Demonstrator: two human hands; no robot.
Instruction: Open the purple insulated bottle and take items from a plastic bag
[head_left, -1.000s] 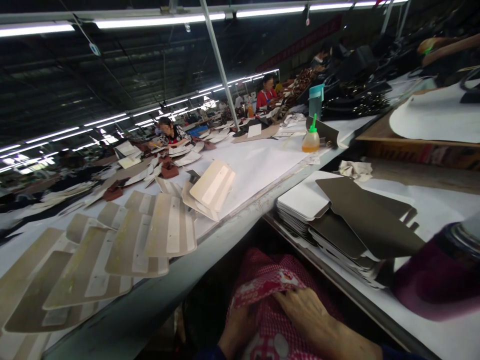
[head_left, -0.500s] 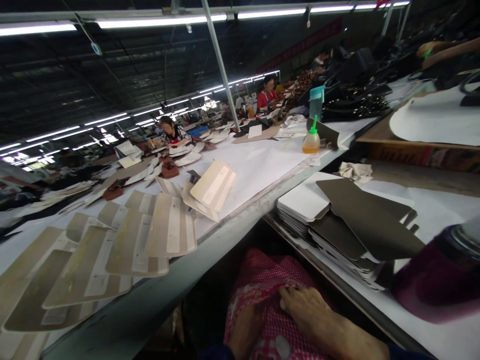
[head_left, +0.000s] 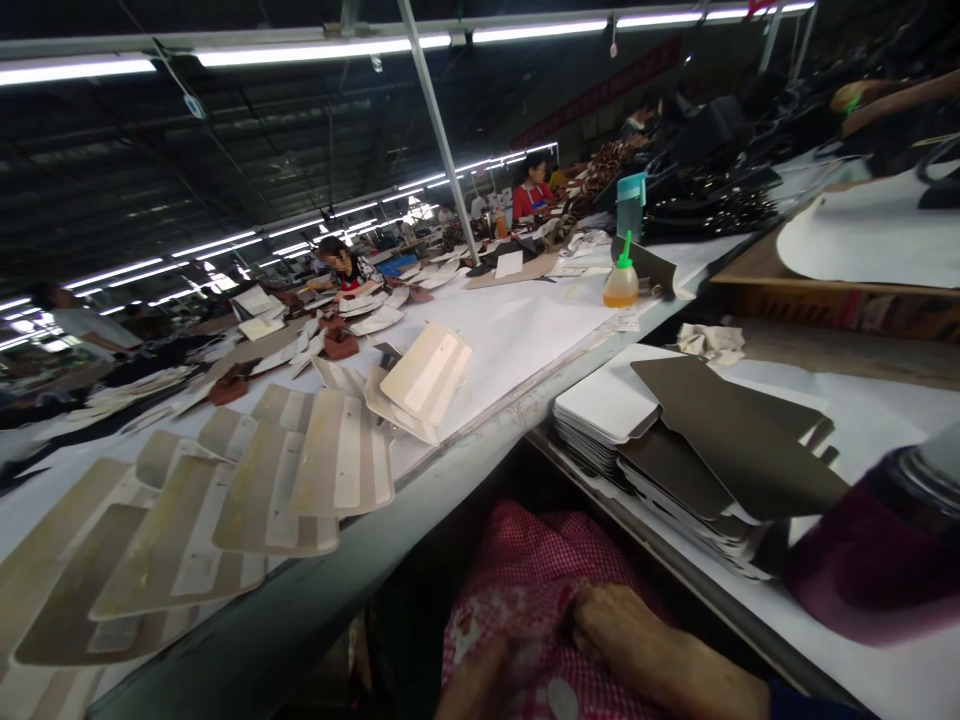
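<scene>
Both my hands lie low in my lap on a red checked cloth (head_left: 525,570), below the table edge. My right hand (head_left: 637,645) rests on top of it with the fingers curled into the fabric. My left hand (head_left: 480,685) is blurred at the bottom edge, against the cloth; its fingers cannot be made out. To the right, on the lower white bench, lies a stack of dark and white card pieces (head_left: 720,440). Beige shaped panels (head_left: 337,460) overlap in rows on the long white table (head_left: 525,330) to the left.
A maroon flask (head_left: 877,550) stands near right. A glue bottle with a green tip (head_left: 621,280), a crumpled rag (head_left: 709,340) and a wooden tray (head_left: 825,285) sit further back. A slanted metal post (head_left: 439,130) rises from the table. Other people (head_left: 531,190) work along it.
My right hand has slid slightly down and right, its fingers curling into the cloth. My left hand has dropped lower and is now blurred. The view has tilted a little.
</scene>
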